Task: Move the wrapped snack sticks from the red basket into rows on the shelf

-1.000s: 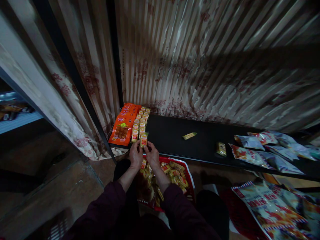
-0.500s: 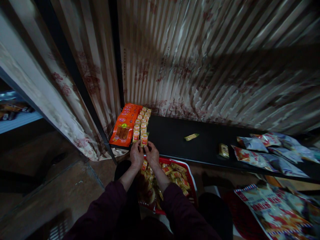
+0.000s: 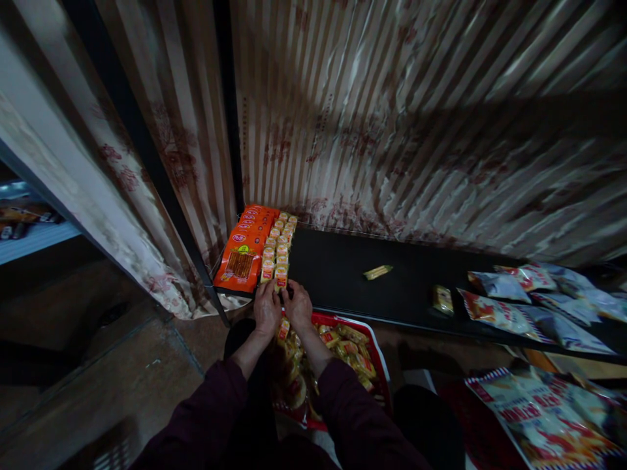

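My left hand (image 3: 266, 307) and my right hand (image 3: 298, 305) meet at the front edge of a black shelf (image 3: 343, 274). Their fingertips pinch a small yellow snack packet (image 3: 281, 277), the front one of two rows of such packets (image 3: 277, 245). Orange packs (image 3: 242, 256) lie stacked left of the rows. Below my hands a red basket (image 3: 379, 356) holds several more yellow packets.
A loose yellow bar (image 3: 377, 271) and a small packet (image 3: 442, 299) lie mid-shelf. Snack bags (image 3: 514, 300) fill the shelf's right end. A large printed bag (image 3: 543, 418) lies on the floor at lower right. Striped curtain (image 3: 392, 130) hangs behind; a black post (image 3: 147, 150) stands left.
The yellow packet in my fingers has gone down from above the shelf edge onto the shelf at the front of the right row. My hands followed it slightly forward.
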The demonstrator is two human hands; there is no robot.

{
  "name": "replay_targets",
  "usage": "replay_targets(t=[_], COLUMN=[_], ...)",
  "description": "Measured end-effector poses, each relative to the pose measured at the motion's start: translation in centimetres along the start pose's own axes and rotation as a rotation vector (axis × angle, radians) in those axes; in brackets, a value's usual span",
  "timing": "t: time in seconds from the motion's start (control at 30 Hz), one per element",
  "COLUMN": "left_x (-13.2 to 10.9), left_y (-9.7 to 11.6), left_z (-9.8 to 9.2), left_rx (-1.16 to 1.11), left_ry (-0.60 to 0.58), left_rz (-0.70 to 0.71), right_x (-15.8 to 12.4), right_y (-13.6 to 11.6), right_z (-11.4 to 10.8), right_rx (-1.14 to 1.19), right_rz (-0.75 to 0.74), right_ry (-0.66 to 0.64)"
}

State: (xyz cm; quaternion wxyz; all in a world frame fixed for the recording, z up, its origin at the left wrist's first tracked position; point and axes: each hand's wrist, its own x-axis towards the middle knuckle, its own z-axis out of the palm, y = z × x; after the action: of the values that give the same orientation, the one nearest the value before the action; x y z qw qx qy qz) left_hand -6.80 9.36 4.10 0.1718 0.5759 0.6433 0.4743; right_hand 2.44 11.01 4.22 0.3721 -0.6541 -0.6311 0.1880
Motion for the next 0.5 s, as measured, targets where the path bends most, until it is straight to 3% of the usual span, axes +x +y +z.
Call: replay_targets(t=[0.2,0.5], left_x=[0.1,0.4], left_y=[-0.2,-0.8], left_z=[-0.1,-0.4], left_rx=[0.020,0.089], left_ry=[-0.022,-0.042], left_rz=[0.052,0.124], right_x=[0.1,1.2], right_y=[0.2,0.4], right_z=[0.3,0.8], right_rx=[0.059,0.168], right_rz=[0.004,-0.004], right_ry=[0.049,-0.008])
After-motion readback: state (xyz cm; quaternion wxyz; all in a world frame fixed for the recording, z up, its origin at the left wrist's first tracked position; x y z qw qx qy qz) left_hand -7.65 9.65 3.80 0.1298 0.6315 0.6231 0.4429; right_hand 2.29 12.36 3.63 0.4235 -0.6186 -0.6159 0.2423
